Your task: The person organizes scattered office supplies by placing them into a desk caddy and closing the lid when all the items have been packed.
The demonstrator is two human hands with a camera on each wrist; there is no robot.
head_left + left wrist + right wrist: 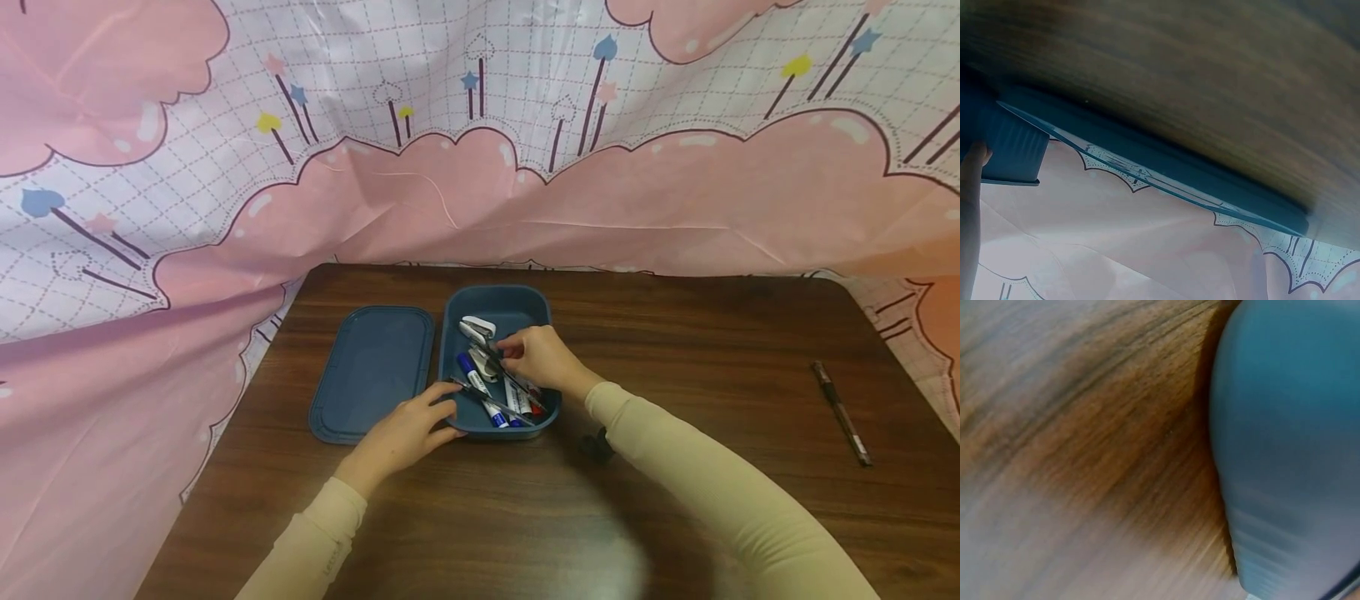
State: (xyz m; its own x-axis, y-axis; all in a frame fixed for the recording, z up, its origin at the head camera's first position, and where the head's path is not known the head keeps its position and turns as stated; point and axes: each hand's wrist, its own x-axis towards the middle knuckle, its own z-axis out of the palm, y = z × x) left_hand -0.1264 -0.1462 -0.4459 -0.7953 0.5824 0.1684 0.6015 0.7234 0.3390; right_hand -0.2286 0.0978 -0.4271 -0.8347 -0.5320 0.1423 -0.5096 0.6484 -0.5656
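A dark blue open box stands on the table, holding blue-capped white markers, black pens and a white stapler-like item. My right hand reaches over the right wall, its fingertips pinching a black pen that lies slantwise over the other items. At the front left corner of the box is my left hand, fingers spread loosely against the rim. The left wrist view shows a finger touching the box's outer wall. In the right wrist view, only the box's outer side and wood show; the fingers are hidden.
A flat blue lid lies just left of the box. Far to the right, a dark pen lies alone on the brown wooden table. Behind the table hangs a pink and white patterned cloth.
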